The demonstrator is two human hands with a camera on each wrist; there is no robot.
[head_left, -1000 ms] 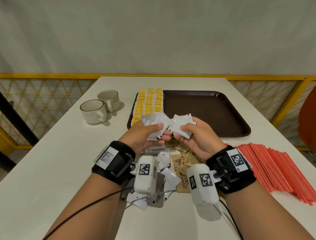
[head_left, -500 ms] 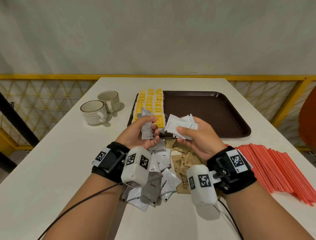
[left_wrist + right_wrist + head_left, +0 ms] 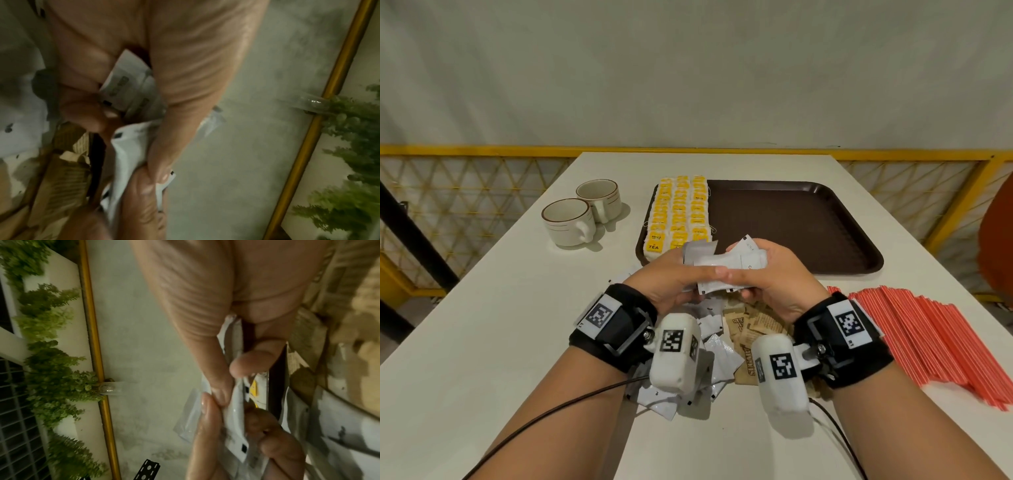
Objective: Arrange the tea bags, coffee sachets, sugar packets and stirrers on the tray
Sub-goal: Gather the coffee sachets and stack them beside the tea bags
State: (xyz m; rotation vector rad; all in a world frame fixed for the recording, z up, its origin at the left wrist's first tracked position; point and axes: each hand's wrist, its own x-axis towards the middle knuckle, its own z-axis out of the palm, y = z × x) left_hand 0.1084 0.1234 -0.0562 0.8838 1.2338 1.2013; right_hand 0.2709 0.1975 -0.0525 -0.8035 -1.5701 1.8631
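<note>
A white rectangular table (image 3: pixel 482 308) is shown from the head view, bearing all items. A dark brown plastic tray (image 3: pixel 791 222) is set at the far centre; its left end is filled with rows of yellow-labelled tea bags (image 3: pixel 678 216), and the rest of its floor is bare. A fan of thin red plastic stirrers (image 3: pixel 928 335) is laid on the table at the near right, apart from the tray. Two cream ceramic cups with brown rims (image 3: pixel 582 216) are placed left of the tray, touching each other. A loose heap of brown paper sugar packets (image 3: pixel 753 325) and white coffee sachets (image 3: pixel 719 356) is seen on the table near the tray's front edge, partly hidden by the wrists.

Above this heap, a bundle of white sachets (image 3: pixel 726 263) is held between both hands. The left hand (image 3: pixel 674 281) is closed on the bundle's left end, thumb on the near side and fingers curled behind. The right hand (image 3: pixel 774 277) is closed on the right end in the same manner; the two thumb tips are brought together at the middle. In the left wrist view, the sachets (image 3: pixel 131 91) are seen pinched between thumb and curled fingers (image 3: pixel 86 104). In the right wrist view, the sachets (image 3: pixel 234 408) are likewise gripped by both thumbs, though the picture is blurred.
</note>
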